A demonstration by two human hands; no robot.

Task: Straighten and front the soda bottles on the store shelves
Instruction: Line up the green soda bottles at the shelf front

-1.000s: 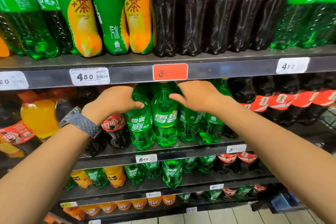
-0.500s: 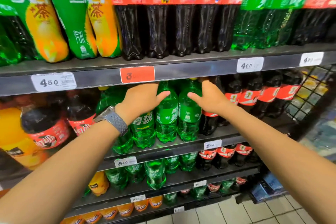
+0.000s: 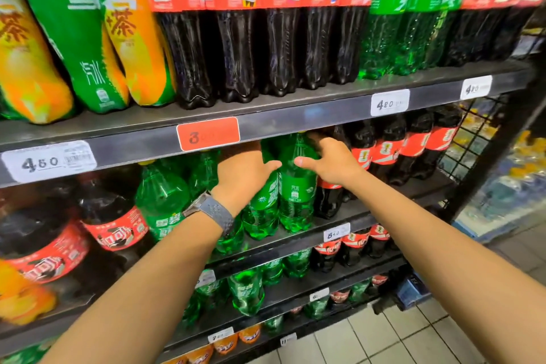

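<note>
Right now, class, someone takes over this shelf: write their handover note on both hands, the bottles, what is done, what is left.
Left hand: lies over the shoulder of the next green bottle; fingers hidden.
Right hand: fingers curl round the neck of the end green bottle, beside the cola bottle.
Done: both stand upright near the shelf front.
To do: end bottle's brand name is not showing; turn it, then check the row.

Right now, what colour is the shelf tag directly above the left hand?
The shelf tag is red, with a dark 3 on it; the head view shows it best.
</note>
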